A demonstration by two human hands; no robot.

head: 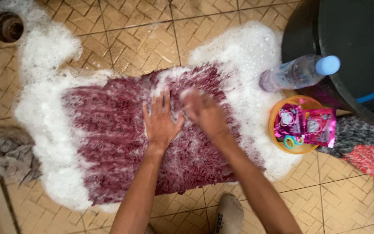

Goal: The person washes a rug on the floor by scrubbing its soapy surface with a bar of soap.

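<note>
Brown patterned floor tiles (143, 43) carry a shaggy maroon rectangular rug (117, 143), which is laid flat and ringed by thick white soap foam (44, 143), heaviest along its left and far edges. The left hand (160, 121) is pressed palm-down on the middle of the rug with fingers spread and nothing gripped, apparently so that the rug is pinned while it is worked. The right hand (204, 112) is just beside it on the pile, blurred by motion; its fingers seem loosely curled, but whether anything is clasped in it cannot be told. A sock-covered foot (229, 214) is set on the tiles at the rug's near edge.

Past the rug's right edge, a clear plastic bottle with a pale blue cap (299, 71) is leaned against a large black round drum (351, 52). Near it, a small orange plastic bowl (278, 130) holds pink sachets (310, 125), seemingly kept within reach of the hands yet clear of the foam. A grey and red woven cloth (362, 145) lies beyond the bowl. A crumpled grey rag (9, 154) is left at the floor's left edge, and a round drain opening (7, 26) is seen at the far left corner, where the foam trails toward it.
</note>
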